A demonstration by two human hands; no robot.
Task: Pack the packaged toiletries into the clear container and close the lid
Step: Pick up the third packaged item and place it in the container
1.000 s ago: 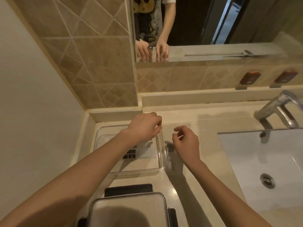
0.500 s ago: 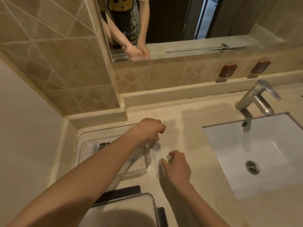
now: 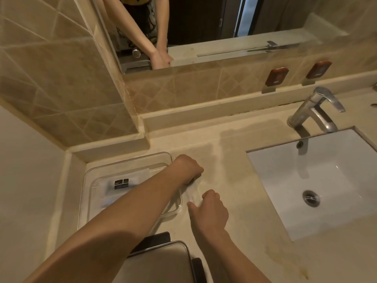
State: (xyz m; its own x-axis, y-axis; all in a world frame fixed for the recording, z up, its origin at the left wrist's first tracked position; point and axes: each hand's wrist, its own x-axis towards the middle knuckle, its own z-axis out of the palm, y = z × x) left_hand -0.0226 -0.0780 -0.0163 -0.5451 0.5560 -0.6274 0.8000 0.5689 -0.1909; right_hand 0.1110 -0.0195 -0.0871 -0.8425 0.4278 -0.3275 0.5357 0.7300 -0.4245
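Note:
The clear container (image 3: pixel 89 175) stands open on the counter in the left corner. A flat packet with a black label (image 3: pixel 121 184) lies inside it. Just right of the container, a slim pale packaged toiletry (image 3: pixel 193 193) rests on the counter. My left hand (image 3: pixel 188 168) reaches across the container's right rim, its fingers closed on the packet's far end. My right hand (image 3: pixel 210 213) pinches the near end. The container's lid (image 3: pixel 163 262), with black latches, lies at the bottom edge, partly hidden by my left forearm.
A white sink (image 3: pixel 318 176) with a chrome faucet (image 3: pixel 315 110) takes up the right side. The tiled wall and raised ledge (image 3: pixel 110 146) close off the back and left. A mirror (image 3: pixel 204 27) hangs above. Bare counter (image 3: pixel 230 160) lies between container and sink.
Both hands have dropped from above the container's right rim to the counter beside it and closed on the slim packet. My view has swung to the right.

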